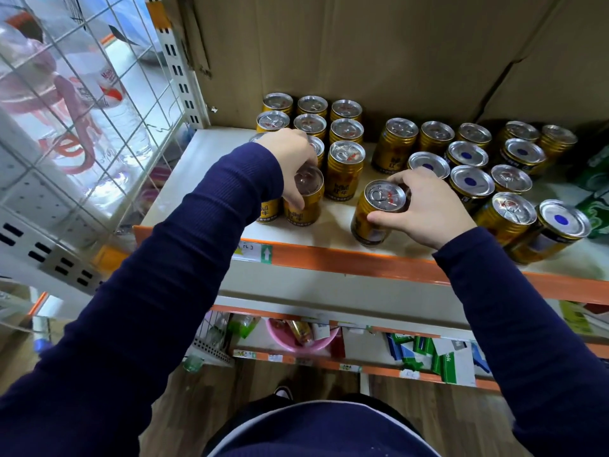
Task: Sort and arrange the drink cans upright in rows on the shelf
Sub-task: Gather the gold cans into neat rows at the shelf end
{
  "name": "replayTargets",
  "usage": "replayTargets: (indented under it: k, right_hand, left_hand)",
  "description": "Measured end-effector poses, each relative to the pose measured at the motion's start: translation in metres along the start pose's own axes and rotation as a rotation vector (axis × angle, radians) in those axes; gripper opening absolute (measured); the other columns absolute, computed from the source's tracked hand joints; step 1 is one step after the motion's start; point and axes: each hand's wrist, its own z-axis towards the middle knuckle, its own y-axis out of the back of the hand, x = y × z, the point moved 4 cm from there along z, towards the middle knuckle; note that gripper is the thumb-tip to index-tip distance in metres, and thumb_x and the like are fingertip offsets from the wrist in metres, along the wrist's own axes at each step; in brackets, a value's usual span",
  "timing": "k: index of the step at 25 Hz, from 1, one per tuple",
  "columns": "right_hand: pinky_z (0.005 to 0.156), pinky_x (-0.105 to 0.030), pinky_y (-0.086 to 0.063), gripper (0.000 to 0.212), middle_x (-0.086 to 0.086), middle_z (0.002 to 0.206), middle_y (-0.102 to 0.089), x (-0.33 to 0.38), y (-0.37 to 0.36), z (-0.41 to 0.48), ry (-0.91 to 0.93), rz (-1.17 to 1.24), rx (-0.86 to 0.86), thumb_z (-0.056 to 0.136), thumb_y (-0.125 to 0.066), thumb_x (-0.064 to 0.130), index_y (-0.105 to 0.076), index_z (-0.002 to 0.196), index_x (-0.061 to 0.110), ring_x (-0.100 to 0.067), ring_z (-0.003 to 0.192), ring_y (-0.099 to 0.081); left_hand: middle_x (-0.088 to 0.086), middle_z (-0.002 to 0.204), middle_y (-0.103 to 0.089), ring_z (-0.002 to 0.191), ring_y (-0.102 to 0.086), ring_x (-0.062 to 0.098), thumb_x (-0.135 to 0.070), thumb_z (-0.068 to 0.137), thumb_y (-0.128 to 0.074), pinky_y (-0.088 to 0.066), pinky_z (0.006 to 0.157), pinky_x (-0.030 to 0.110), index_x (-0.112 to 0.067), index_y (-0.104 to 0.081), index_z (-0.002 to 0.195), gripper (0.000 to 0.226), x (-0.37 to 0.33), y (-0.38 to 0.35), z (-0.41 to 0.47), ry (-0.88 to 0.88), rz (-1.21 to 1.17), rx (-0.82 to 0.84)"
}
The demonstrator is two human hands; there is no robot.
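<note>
The drink cans are short and gold, with ribbed shoulders, dark lettering low on the side and silver ends. All of them stand on the pale shelf with the orange front edge, against a cardboard backing.

Your left hand is curled over the top of one can at the near corner of the left block, thumb down its side. Your right hand grasps another can around its rim with thumb and fingertips. This one stands alone near the front edge, between the two groups.

The left block is packed tight in rows three across. You can count eleven cans there, including the one you hold, though your left hand and wrist partly cover three of them. The right group is looser and uneven, with twelve cans. Seven of those show pull-tab tops, and five show a plain silver end with a blue dot. With the single can in your right hand, that makes twenty-four.

On the lower shelf a pink basin holds a few small packets. Right of it lie green and white cartons. A white wire grid panel closes the left side, and green packs sit at the far right edge.
</note>
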Motion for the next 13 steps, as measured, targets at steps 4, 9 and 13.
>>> replayTargets:
  k: [4,9,13]
  right_hand:
    - [0.084,-0.030,-0.045,0.070,-0.006,0.116,-0.053,-0.002,-0.002,0.000,0.002,0.011,0.001,0.067,-0.078,0.049,-0.054,0.123,0.015,-0.020,0.102,-0.054]
    - [0.086,-0.025,-0.041,0.067,-0.006,0.117,-0.051,-0.002,-0.003,0.000,0.050,0.007,0.014,0.071,-0.077,0.041,-0.053,0.127,0.014,-0.020,0.105,-0.052]
    - [0.092,-0.016,-0.033,0.066,-0.007,0.130,-0.050,0.011,-0.008,0.002,0.189,0.085,0.081,0.076,-0.072,0.019,-0.046,0.137,0.012,-0.021,0.120,-0.047]
  left_hand:
    - [0.010,0.113,-0.055,0.104,-0.051,0.025,-0.049,0.070,-0.075,-0.050,0.082,0.037,-0.013,-0.063,0.118,0.061,0.002,-0.002,0.003,0.069,0.033,-0.021]
    - [0.007,0.120,-0.053,0.111,-0.049,0.028,-0.068,0.073,-0.056,-0.044,0.092,0.042,-0.017,-0.062,0.117,0.067,0.010,-0.018,-0.012,0.108,-0.105,-0.281]
    - [0.005,0.139,-0.046,0.127,-0.042,0.026,-0.062,0.082,-0.029,-0.033,0.100,0.041,-0.018,-0.045,0.136,0.072,0.018,-0.046,-0.023,0.281,-0.155,-0.444]
